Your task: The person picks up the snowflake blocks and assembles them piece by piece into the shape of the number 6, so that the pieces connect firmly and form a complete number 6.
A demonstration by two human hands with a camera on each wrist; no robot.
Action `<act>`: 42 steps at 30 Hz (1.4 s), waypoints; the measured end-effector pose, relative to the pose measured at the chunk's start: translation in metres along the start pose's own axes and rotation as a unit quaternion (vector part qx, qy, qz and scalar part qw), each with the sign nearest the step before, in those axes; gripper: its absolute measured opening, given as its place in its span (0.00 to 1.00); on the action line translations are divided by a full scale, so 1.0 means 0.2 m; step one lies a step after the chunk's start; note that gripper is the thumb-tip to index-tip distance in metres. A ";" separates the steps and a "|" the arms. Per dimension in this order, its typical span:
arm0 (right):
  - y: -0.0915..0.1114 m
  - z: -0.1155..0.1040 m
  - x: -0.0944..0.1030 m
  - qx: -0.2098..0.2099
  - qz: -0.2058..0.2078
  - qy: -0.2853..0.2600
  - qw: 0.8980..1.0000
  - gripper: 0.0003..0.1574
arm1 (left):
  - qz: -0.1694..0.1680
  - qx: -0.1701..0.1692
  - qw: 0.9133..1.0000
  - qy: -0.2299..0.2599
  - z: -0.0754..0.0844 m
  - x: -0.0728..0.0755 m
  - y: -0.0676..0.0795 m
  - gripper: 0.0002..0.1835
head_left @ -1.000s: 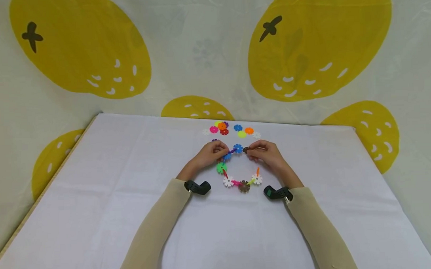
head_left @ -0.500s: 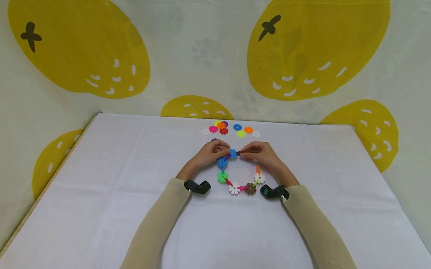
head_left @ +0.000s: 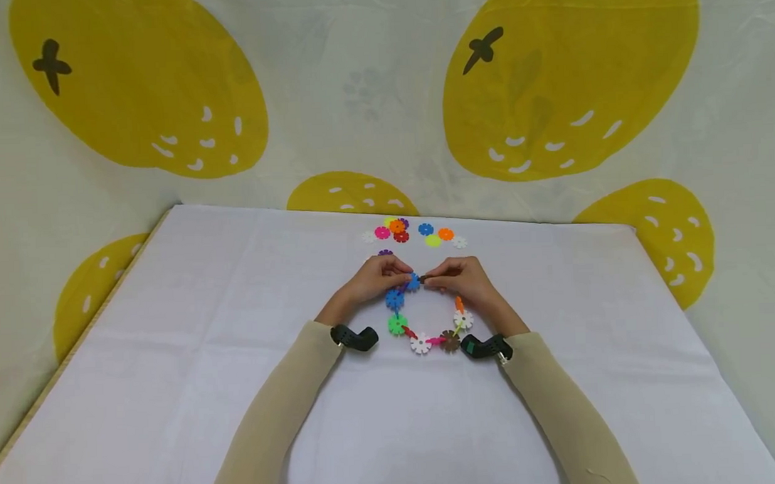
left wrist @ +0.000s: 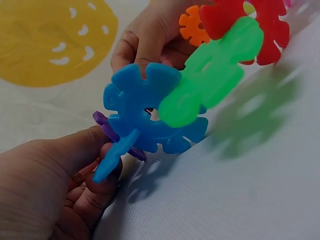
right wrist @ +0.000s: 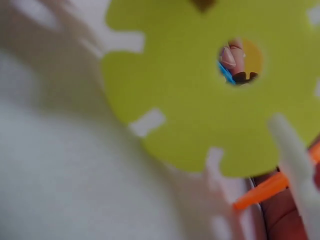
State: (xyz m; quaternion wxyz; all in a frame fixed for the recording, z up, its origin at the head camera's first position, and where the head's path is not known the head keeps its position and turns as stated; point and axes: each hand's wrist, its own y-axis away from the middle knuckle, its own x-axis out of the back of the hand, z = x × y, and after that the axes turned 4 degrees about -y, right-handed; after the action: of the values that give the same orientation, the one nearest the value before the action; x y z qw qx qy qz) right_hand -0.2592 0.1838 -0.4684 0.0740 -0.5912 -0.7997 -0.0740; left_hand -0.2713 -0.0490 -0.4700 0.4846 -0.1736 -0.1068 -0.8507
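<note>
A chain of interlocking flower-shaped plastic discs curves in a ring between both hands. My left hand (head_left: 379, 279) pinches the chain at a blue snowflake disc (head_left: 414, 282); a second blue disc (left wrist: 145, 107) and a purple one (left wrist: 100, 120) adjoin its fingers. A brown snowflake disc (head_left: 424, 279), edge-on against that blue disc, is pinched by my right hand (head_left: 466, 278). Lower in the ring come a green disc (head_left: 397, 323), a white disc (head_left: 420, 343) and another brown disc (head_left: 450, 341). An orange disc (head_left: 459, 305) ends the chain below the right hand. A yellow disc (right wrist: 175, 100) blocks much of the right wrist view.
Loose discs lie beyond the hands, among them a pink one (head_left: 382, 232), a red one (head_left: 401, 236), a blue one (head_left: 425, 229) and a white one (head_left: 460, 242). A purple disc (head_left: 385, 253) lies just behind the left hand. White cloth (head_left: 173, 349) covers the table.
My right hand has moved left with the brown disc, up to the blue disc by the left hand. The ring's lower part has shifted slightly toward me.
</note>
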 end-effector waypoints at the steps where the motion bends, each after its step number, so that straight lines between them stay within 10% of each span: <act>1: 0.00 0.00 0.00 0.004 0.000 -0.002 1.000 0.13 | -0.001 -0.001 1.000 0.002 0.00 0.00 0.00 0.12; 17: 0.00 0.01 -0.04 0.060 0.019 -0.019 0.998 0.14 | 0.010 0.007 1.000 0.026 -0.01 0.00 -0.01 0.11; 42: -0.03 0.01 -0.05 0.024 0.021 -0.038 0.999 0.13 | 0.023 0.004 0.997 0.072 -0.01 0.01 0.00 0.11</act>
State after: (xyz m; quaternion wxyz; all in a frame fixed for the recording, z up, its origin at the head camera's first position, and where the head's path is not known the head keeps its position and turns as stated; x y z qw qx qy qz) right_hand -0.2617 0.1736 -0.4727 0.0590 -0.6087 -0.7906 -0.0307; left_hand -0.2727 -0.0507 -0.4722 0.5116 -0.1124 -0.0712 -0.8489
